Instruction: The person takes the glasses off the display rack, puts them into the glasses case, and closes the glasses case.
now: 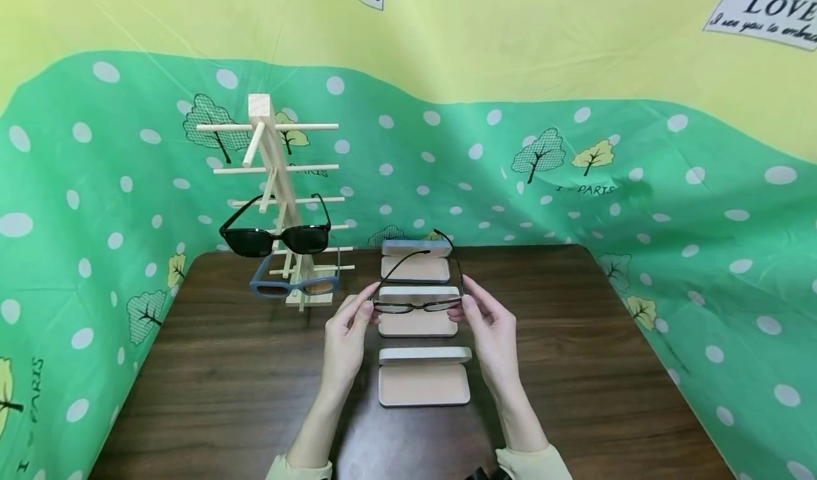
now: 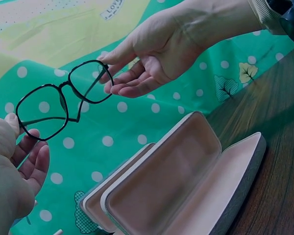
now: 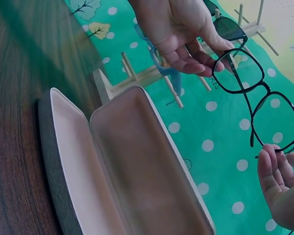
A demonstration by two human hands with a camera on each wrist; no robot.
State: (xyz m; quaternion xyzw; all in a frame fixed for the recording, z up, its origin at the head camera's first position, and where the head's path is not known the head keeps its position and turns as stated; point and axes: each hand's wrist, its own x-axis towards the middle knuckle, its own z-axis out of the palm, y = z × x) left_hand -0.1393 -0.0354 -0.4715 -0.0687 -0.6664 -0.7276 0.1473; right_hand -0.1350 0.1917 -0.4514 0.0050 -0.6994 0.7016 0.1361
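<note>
Black-framed eyeglasses (image 1: pixel 416 307) with clear lenses are held up between both hands, their temples unfolded and pointing away. My left hand (image 1: pixel 345 335) pinches the left end of the frame near the hinge. At the opposite end my right hand (image 1: pixel 493 331) pinches the frame in the same way. In the head view the glasses overlap the middle open glasses case (image 1: pixel 418 326). A near open case (image 1: pixel 424 386) and a far open case (image 1: pixel 415 271) line up with it, lids raised and pale lining showing. In the left wrist view the glasses (image 2: pixel 63 84) appear raised above the cases.
A wooden eyewear rack (image 1: pixel 273 147) with several crossbars stands at the back left. Black sunglasses (image 1: pixel 249 242) hang on it, above blue-framed glasses (image 1: pixel 271 291). The dark wooden table (image 1: pixel 593 366) meets a green and yellow cloth backdrop (image 1: pixel 472 189) behind.
</note>
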